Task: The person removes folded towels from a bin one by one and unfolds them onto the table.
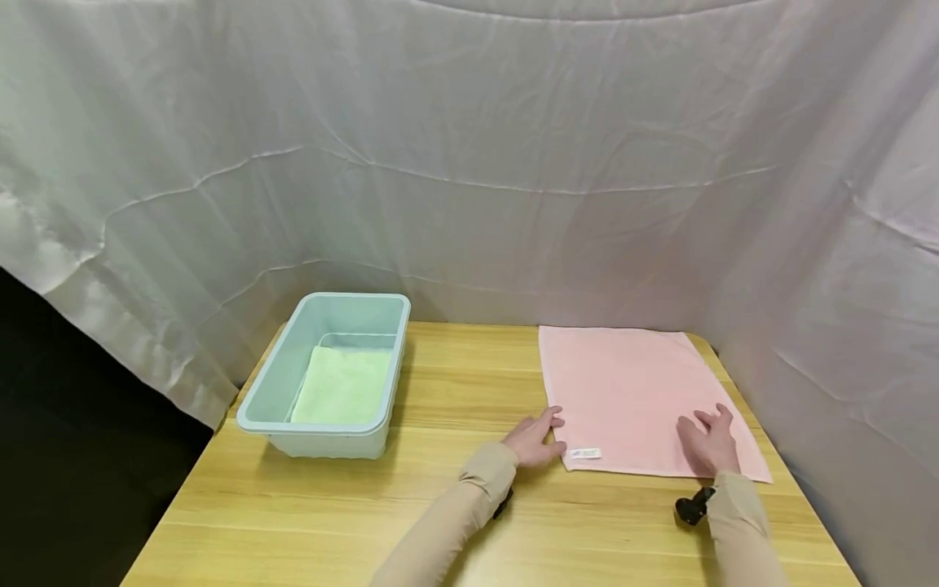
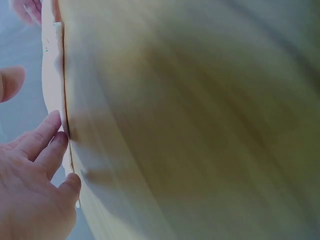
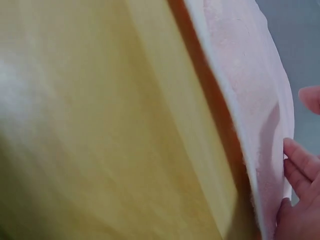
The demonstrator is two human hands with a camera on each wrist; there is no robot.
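A pink towel (image 1: pixel 623 399) lies spread flat at the right of the table in the head view, a small white label (image 1: pixel 585 453) at its near left corner. My left hand (image 1: pixel 535 438) is at the towel's left edge, its extended fingertips touching the border. In the left wrist view these fingers (image 2: pixel 42 142) lie along the towel's edge, and the thumb stands apart. Over the near right part of the towel is my right hand (image 1: pixel 710 440), fingers loosely bent. The right wrist view shows its fingertips (image 3: pixel 295 155) on the pink cloth, pinching nothing visible.
A pale blue-green plastic basin (image 1: pixel 396 350) stands at the left of the wooden table (image 1: pixel 469 375), with a folded light green towel (image 1: pixel 343 387) on its bottom. A grey-white curtain (image 1: pixel 513 163) hangs behind the table and along its right side.
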